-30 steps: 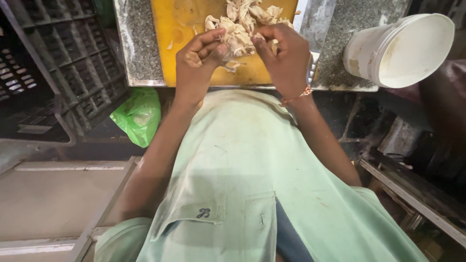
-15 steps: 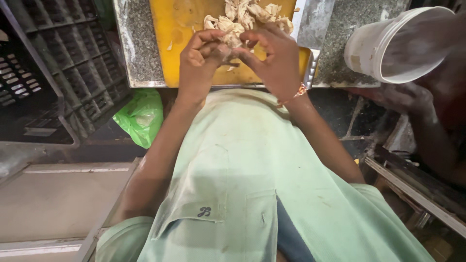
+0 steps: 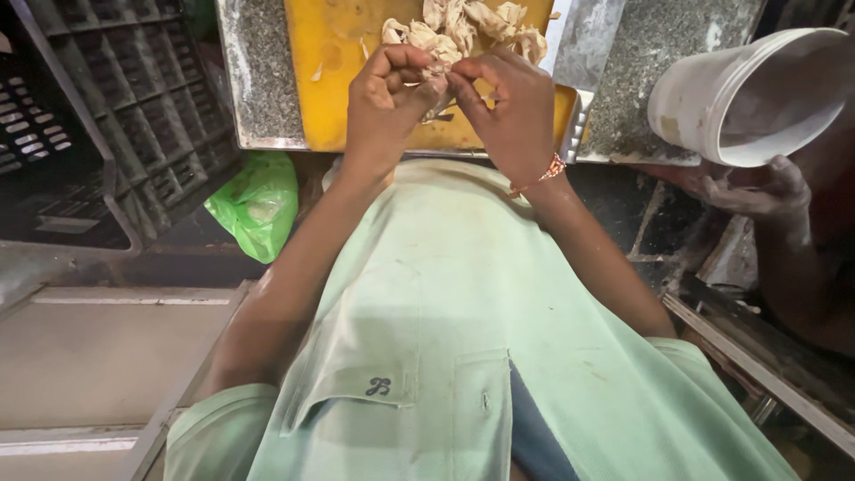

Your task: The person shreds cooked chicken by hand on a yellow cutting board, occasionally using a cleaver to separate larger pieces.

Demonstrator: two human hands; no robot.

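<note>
My left hand (image 3: pixel 385 98) and my right hand (image 3: pixel 509 111) meet over a yellow cutting board (image 3: pixel 334 98) on a speckled stone counter (image 3: pixel 258 85). Both pinch the same pale shred of cooked meat (image 3: pixel 436 69) between their fingertips. A pile of the same pale shredded meat (image 3: pixel 472 22) lies on the board just beyond my fingers. A red beaded bracelet (image 3: pixel 541 175) circles my right wrist. My light green shirt (image 3: pixel 445 338) fills the lower view.
A white plastic bucket (image 3: pixel 748 93) tilts at the counter's right end, with another person's hand (image 3: pixel 757 187) beneath it. A green plastic bag (image 3: pixel 258 205) lies left below the counter. Dark plastic crates (image 3: pixel 98 134) stand at the far left.
My hands have stayed together on the meat, fingers shifting slightly. Another person's hand has come into view under the white bucket at the right.
</note>
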